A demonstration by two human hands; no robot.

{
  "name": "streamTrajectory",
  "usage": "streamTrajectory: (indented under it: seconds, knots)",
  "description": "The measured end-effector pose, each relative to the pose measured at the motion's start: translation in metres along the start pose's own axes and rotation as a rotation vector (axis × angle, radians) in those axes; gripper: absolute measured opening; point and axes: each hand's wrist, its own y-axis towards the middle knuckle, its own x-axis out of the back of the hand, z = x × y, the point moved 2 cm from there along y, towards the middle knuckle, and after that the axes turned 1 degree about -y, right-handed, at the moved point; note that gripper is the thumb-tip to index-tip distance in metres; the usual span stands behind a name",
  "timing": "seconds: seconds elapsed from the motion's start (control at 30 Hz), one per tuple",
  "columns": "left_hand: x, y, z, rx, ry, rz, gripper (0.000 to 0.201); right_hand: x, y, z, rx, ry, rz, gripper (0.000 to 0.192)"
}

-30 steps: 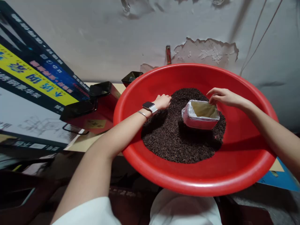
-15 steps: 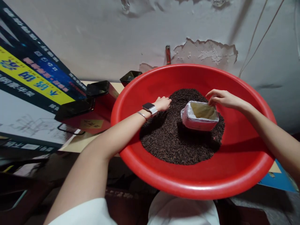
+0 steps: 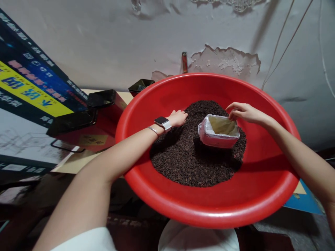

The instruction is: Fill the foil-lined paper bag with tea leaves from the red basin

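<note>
A wide red plastic basin (image 3: 217, 211) holds a heap of small dark grains (image 3: 180, 164) that look like loose tea. My left hand (image 3: 179, 118), with a watch and a bracelet on its wrist, lies palm down at the heap's upper left edge, fingers stretched out and holding nothing. Over the right part of the heap is a small pinkish-red box (image 3: 219, 140) lined with clear plastic, its mouth facing up and a yellowish inside showing. My right hand (image 3: 244, 112) grips the box's far right rim with bent fingers; the fingertips are partly hidden.
Dark-topped red containers (image 3: 104, 104) stand left of the basin, beside a printed carton (image 3: 28, 94). Behind is a peeling wall (image 3: 117, 42) with hanging cords (image 3: 284, 38). A white round surface (image 3: 199, 238) shows below the basin's front rim.
The whole view has shifted slightly, so the basin sits a little further left and lower. Both hands and the box keep nearly the same places within the basin.
</note>
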Motion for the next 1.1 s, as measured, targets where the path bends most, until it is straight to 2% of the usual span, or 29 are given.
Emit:
streamTrajectory:
  seconds: [0.23, 0.57, 0.77, 0.9, 1.1]
  knots:
    - [-0.005, 0.004, 0.001, -0.013, 0.017, 0.016, 0.035, 0.001, 0.001, 0.0, -0.003, 0.016, 0.011, 0.021]
    - [0.003, 0.0, -0.001, -0.02, 0.044, 0.021, 0.034, 0.0, 0.0, 0.002, -0.012, 0.013, 0.025, 0.018]
    - [0.006, -0.002, -0.001, -0.028, 0.026, 0.038, 0.033, -0.001, -0.004, 0.01, 0.028, -0.09, 0.005, 0.015]
    - [-0.01, 0.003, -0.004, -0.07, -0.019, 0.092, 0.038, -0.001, -0.006, 0.015, 0.064, -0.151, 0.01, 0.016]
    - [-0.055, -0.001, -0.03, -0.154, -0.169, 0.194, 0.077, -0.003, -0.001, 0.007, 0.082, -0.148, 0.009, 0.016]
